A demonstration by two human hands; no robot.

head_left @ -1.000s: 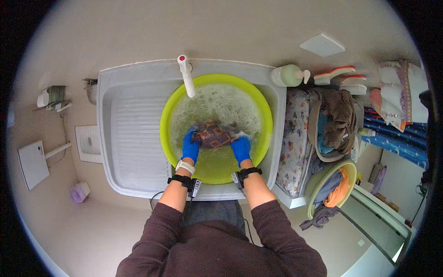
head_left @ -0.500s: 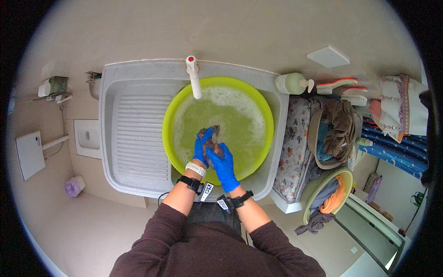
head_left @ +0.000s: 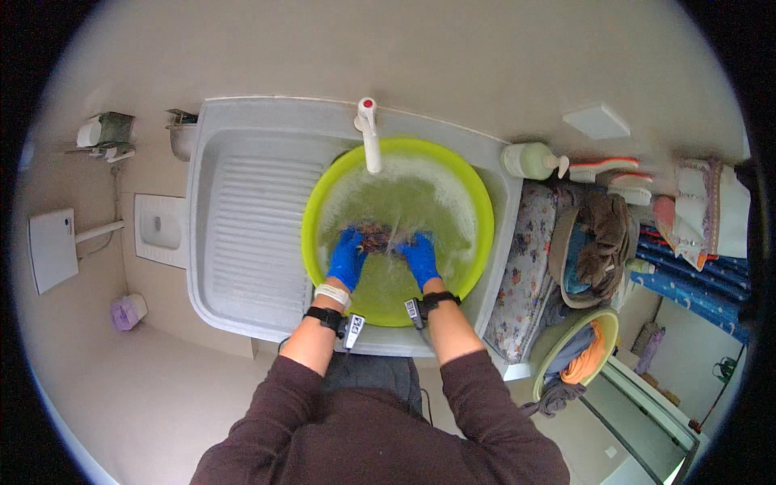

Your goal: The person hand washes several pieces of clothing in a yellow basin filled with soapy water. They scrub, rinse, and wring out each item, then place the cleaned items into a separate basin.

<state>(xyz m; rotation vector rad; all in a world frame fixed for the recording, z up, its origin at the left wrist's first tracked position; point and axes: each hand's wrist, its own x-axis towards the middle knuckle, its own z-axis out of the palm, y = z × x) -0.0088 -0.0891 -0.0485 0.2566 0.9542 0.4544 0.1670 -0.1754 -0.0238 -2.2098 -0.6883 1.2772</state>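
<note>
A lime-green basin [head_left: 310, 275] of cloudy, foamy water stands in the grey sink. Spread across the water between my hands is a wet, dark brownish-purple cloth [head_left: 375, 239]. My left hand [head_left: 347, 257], in a blue glove, is closed on the cloth's left end. On the right end, my right hand [head_left: 419, 257], gloved alike, closes at the water's surface, its fingertips partly hidden by water and foam. Above the basin's far rim juts a white tap [head_left: 370, 145] with a red mark on top.
A ribbed washboard [head_left: 255, 230] fills the sink's left side. Right of the sink are a pump bottle [head_left: 529, 161], brushes [head_left: 602, 167], a floral-patterned surface [head_left: 525, 271], a basket of dark clothes [head_left: 602, 234] and a green tub [head_left: 602, 364] holding garments.
My hands have moved apart, from close together around the bunched cloth to opposite ends of it. The cloth is now spread wider in the water. The whole view has shifted slightly.
</note>
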